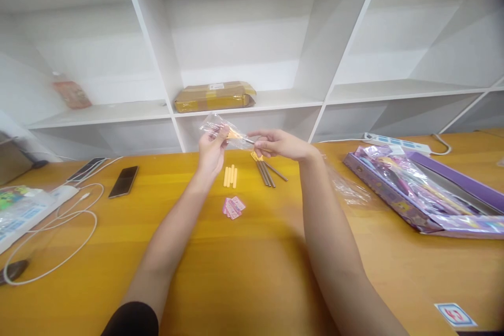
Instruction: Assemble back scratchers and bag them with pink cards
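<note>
My left hand is closed on a clear plastic wrapper above the back part of the table. Inside or against the wrapper is the orange-yellow end of a thin dark rod. My right hand pinches the rod's dark end. Just below the right hand, several dark rods with orange-yellow tops lie fanned out on the table. Several short yellow sticks lie side by side below the left hand. Nearer me is a small overlapping pile of pink cards.
An open purple box with plastic-wrapped items stands right, beside crumpled clear plastic and a power strip. A phone and white cables lie left. A taped carton sits on the white shelf behind.
</note>
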The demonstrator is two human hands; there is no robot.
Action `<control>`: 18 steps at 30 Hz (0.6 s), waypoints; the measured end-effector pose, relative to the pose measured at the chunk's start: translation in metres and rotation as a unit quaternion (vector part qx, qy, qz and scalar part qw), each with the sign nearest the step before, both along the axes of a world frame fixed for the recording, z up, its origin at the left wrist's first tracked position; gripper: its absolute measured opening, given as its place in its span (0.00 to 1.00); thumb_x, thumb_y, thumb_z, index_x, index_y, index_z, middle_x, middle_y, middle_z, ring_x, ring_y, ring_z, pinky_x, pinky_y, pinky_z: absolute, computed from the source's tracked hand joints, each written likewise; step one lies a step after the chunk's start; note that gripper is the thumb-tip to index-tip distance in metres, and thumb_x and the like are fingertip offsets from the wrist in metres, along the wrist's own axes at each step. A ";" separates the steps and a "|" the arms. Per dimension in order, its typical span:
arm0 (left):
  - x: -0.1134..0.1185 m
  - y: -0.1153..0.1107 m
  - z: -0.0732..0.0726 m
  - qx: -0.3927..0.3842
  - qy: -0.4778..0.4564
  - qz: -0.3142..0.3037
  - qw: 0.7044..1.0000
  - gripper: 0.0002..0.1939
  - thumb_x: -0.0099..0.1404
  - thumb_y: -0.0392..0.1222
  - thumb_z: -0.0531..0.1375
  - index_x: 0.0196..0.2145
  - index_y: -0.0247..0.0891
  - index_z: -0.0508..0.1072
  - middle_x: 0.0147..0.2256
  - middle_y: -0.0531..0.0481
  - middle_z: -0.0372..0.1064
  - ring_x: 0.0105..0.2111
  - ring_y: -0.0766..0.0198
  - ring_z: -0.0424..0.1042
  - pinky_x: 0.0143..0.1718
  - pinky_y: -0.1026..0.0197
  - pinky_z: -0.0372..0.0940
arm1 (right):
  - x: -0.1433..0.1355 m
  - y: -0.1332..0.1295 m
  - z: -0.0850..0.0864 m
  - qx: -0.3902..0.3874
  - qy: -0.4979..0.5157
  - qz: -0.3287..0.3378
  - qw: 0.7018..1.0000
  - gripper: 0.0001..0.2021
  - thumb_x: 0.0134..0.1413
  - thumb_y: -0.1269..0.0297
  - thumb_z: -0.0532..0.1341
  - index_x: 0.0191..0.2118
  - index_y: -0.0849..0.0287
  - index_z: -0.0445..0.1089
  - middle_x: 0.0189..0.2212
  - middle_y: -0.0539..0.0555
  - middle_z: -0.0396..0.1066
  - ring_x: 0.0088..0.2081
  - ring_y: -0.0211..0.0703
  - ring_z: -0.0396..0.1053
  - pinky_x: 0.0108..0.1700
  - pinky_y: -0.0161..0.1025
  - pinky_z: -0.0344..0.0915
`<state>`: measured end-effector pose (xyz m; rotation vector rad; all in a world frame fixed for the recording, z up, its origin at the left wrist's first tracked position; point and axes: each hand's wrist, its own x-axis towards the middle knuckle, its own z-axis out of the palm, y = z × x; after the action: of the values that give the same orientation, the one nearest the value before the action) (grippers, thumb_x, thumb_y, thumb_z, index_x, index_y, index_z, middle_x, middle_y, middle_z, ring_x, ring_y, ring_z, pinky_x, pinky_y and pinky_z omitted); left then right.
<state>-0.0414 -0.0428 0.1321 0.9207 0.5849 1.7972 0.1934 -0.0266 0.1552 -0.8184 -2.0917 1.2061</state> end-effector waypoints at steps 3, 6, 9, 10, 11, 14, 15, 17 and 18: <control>0.000 0.001 0.000 -0.006 -0.012 0.008 1.000 0.24 0.44 0.39 0.85 0.36 0.37 0.81 0.33 0.52 0.75 0.35 0.68 0.74 0.38 0.63 0.67 | -0.006 -0.002 0.002 0.002 -0.003 -0.010 1.000 0.30 0.67 0.51 0.67 0.68 0.61 0.70 0.31 0.52 0.76 0.29 0.39 0.66 0.32 0.38 0.63; -0.007 0.004 0.004 0.000 -0.041 0.035 0.999 0.24 0.45 0.40 0.85 0.38 0.37 0.82 0.35 0.52 0.76 0.35 0.69 0.74 0.38 0.64 0.66 | -0.004 -0.005 0.005 0.007 -0.013 -0.026 1.000 0.30 0.67 0.48 0.67 0.66 0.61 0.71 0.29 0.51 0.74 0.30 0.39 0.67 0.33 0.38 0.63; -0.023 0.008 0.010 0.026 -0.069 0.065 0.995 0.23 0.48 0.41 0.84 0.37 0.38 0.81 0.36 0.52 0.77 0.35 0.70 0.75 0.38 0.64 0.67 | 0.005 -0.006 0.007 0.014 -0.034 -0.028 0.999 0.25 0.63 0.43 0.69 0.52 0.61 0.78 0.28 0.51 0.72 0.30 0.39 0.67 0.34 0.38 0.63; -0.029 0.010 0.012 0.035 -0.074 0.073 0.994 0.22 0.48 0.41 0.84 0.37 0.38 0.81 0.36 0.52 0.77 0.35 0.70 0.75 0.38 0.65 0.67 | 0.008 -0.005 0.007 0.014 -0.036 -0.029 0.999 0.25 0.62 0.41 0.70 0.47 0.61 0.79 0.28 0.51 0.72 0.30 0.38 0.67 0.35 0.38 0.63; -0.036 0.011 0.014 0.041 -0.077 0.078 0.993 0.21 0.49 0.42 0.84 0.36 0.38 0.81 0.35 0.52 0.77 0.34 0.70 0.75 0.38 0.65 0.67 | 0.011 -0.005 0.007 0.015 -0.035 -0.031 0.999 0.25 0.60 0.40 0.70 0.43 0.61 0.79 0.28 0.51 0.72 0.30 0.38 0.66 0.35 0.38 0.62; -0.050 0.013 0.018 0.045 -0.073 0.091 0.992 0.20 0.50 0.43 0.84 0.34 0.38 0.80 0.34 0.52 0.78 0.33 0.70 0.75 0.36 0.65 0.67 | 0.016 -0.005 0.007 0.024 -0.026 -0.042 0.998 0.27 0.58 0.36 0.70 0.41 0.60 0.80 0.27 0.50 0.69 0.29 0.37 0.63 0.34 0.39 0.59; -0.052 0.012 0.019 0.046 -0.069 0.093 0.992 0.19 0.51 0.43 0.83 0.35 0.39 0.81 0.35 0.52 0.78 0.33 0.69 0.75 0.36 0.65 0.68 | 0.015 -0.005 0.007 0.030 -0.025 -0.044 0.998 0.27 0.58 0.36 0.70 0.41 0.60 0.81 0.26 0.49 0.68 0.29 0.37 0.62 0.33 0.39 0.59; -0.053 0.010 0.021 0.051 -0.062 0.090 0.993 0.18 0.53 0.44 0.83 0.36 0.39 0.81 0.35 0.51 0.79 0.33 0.69 0.75 0.37 0.65 0.68 | 0.013 -0.007 0.009 0.042 -0.028 -0.044 0.998 0.27 0.58 0.35 0.70 0.40 0.60 0.81 0.25 0.49 0.68 0.29 0.37 0.61 0.34 0.39 0.58; -0.052 0.008 0.021 0.055 -0.059 0.085 0.993 0.18 0.53 0.43 0.83 0.36 0.39 0.81 0.35 0.51 0.78 0.33 0.69 0.75 0.37 0.65 0.69 | 0.011 -0.008 0.010 0.046 -0.029 -0.043 0.998 0.27 0.58 0.36 0.70 0.40 0.60 0.82 0.25 0.49 0.68 0.29 0.37 0.61 0.34 0.39 0.58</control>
<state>-0.0934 -0.0346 0.1534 0.8522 0.5052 2.0388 0.2045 -0.0342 0.1647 -0.9010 -2.1191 1.0438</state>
